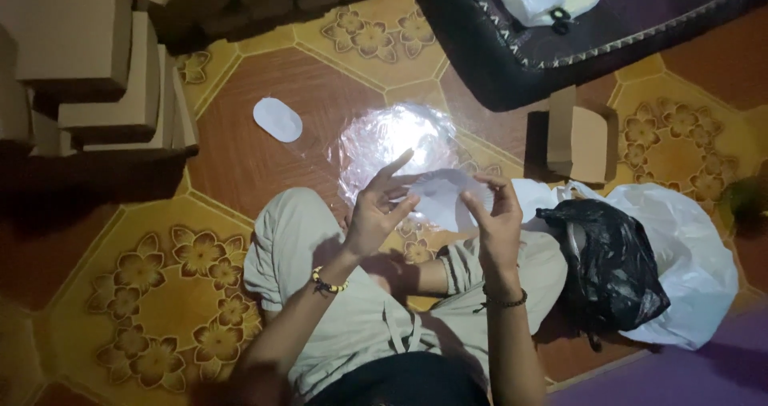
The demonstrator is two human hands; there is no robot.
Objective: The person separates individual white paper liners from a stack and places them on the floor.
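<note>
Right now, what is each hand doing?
Left hand: fingers spread, touching the white paper piece.
Right hand: pinching the same white paper piece.

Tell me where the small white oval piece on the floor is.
In the head view, the white oval piece lies flat on the brown floor tile, upper left of both hands, between the stacked cardboard boxes and the clear plastic sheet.

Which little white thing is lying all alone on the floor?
Start at the stacked cardboard boxes on the left, then look right across the brown floor tile. There lies a small white oval piece. It lies flat and apart from the shiny clear plastic sheet.
</note>
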